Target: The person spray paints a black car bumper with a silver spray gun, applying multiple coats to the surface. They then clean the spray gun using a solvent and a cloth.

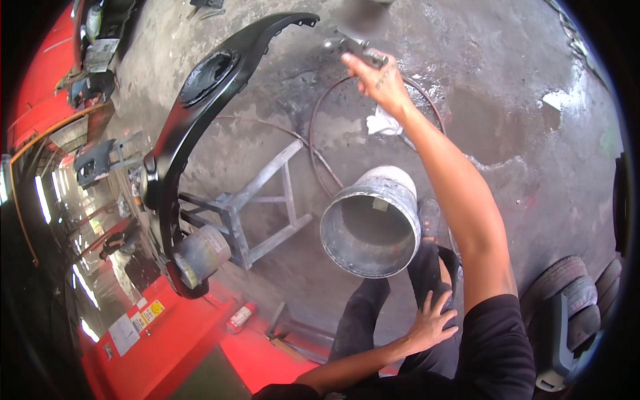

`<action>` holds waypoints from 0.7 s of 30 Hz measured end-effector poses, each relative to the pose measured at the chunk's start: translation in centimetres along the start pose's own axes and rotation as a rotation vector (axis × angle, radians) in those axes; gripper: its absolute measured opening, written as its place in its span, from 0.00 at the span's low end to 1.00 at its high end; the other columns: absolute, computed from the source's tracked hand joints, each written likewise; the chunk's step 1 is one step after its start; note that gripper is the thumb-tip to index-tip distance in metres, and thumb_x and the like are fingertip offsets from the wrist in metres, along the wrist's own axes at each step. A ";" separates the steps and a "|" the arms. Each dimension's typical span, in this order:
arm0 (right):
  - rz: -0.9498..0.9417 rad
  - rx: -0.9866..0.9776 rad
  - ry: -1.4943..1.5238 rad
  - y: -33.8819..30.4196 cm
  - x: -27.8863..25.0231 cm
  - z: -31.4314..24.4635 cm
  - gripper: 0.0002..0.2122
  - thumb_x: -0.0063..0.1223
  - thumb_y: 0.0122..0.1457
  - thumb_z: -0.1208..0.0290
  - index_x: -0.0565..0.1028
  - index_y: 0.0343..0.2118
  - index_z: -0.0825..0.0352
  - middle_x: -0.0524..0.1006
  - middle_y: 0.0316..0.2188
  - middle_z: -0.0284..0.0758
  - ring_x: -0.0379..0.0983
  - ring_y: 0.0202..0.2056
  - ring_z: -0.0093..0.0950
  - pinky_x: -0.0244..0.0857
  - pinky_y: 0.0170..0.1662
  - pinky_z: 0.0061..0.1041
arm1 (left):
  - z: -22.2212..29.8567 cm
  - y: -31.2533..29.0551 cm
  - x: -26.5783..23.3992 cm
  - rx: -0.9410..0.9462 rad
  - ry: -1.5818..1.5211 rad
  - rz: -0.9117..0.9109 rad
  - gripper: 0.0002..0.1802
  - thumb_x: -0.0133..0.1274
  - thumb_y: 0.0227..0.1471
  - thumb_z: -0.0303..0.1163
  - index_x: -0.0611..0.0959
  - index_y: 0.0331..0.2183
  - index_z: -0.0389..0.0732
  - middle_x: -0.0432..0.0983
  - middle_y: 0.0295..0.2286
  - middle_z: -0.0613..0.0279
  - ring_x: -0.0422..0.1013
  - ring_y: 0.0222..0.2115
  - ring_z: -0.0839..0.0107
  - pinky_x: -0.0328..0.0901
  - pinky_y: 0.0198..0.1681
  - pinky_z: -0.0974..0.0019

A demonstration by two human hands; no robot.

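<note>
My right hand (378,79) is stretched far forward, closed around a metal spray gun (347,45) whose body points left toward a glossy black car bumper (193,127). The bumper lies curved across a grey metal stand (257,207). A thin dark hose (319,140) loops over the concrete floor below the gun. My left hand (432,325) rests flat on my thigh with fingers spread, holding nothing. A white rag (381,124) lies on the floor under my right forearm.
A large grey bucket (373,223) stands just ahead of my legs. A smaller grey can (200,253) sits by the stand's left end. Red vehicle bodywork (153,347) fills the lower left. Stacked tyres (567,293) are at my right. The floor is wet and stained.
</note>
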State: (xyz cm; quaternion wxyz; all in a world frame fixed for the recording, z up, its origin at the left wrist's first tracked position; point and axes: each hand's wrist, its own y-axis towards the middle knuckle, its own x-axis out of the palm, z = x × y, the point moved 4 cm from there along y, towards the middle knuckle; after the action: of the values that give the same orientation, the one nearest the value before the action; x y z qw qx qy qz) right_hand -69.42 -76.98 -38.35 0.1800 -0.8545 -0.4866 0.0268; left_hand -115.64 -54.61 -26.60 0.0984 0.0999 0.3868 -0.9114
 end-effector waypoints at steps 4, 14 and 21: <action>0.431 -0.107 -0.276 4.6 -3.1 6.6 0.32 0.67 0.61 0.44 0.82 0.48 0.77 0.86 0.34 0.52 0.83 0.40 0.48 0.75 0.47 0.40 | -1.3 -0.7 2.0 0.091 0.022 0.011 0.24 0.65 0.56 0.45 0.85 0.51 0.42 0.52 0.70 0.48 0.49 0.66 0.17 0.63 0.61 0.26; -0.094 -0.291 -0.029 -19.0 8.3 -5.9 0.13 0.68 0.64 0.67 0.83 0.44 0.72 0.85 0.32 0.32 0.76 0.34 0.19 0.72 0.40 0.25 | -3.2 -4.4 1.0 -0.090 -0.086 -0.224 0.27 0.63 0.55 0.45 0.82 0.52 0.40 0.43 0.72 0.46 0.37 0.70 0.20 0.59 0.59 0.15; -0.331 -0.619 -0.054 -35.5 23.4 -8.9 0.16 0.72 0.56 0.67 0.81 0.44 0.68 0.85 0.37 0.45 0.83 0.37 0.47 0.79 0.40 0.40 | -13.1 -12.7 8.8 0.045 -0.285 -0.168 0.40 0.58 0.61 0.45 0.66 0.69 0.45 0.46 0.72 0.43 0.37 0.71 0.24 0.47 0.65 0.15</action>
State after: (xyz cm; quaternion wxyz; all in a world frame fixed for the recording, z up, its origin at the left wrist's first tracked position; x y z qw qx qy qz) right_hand -84.34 -43.46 -15.21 -0.0986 -0.7770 -0.6082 -0.1291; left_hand -125.94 -37.41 -29.08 0.0734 -0.0611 0.3552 -0.9299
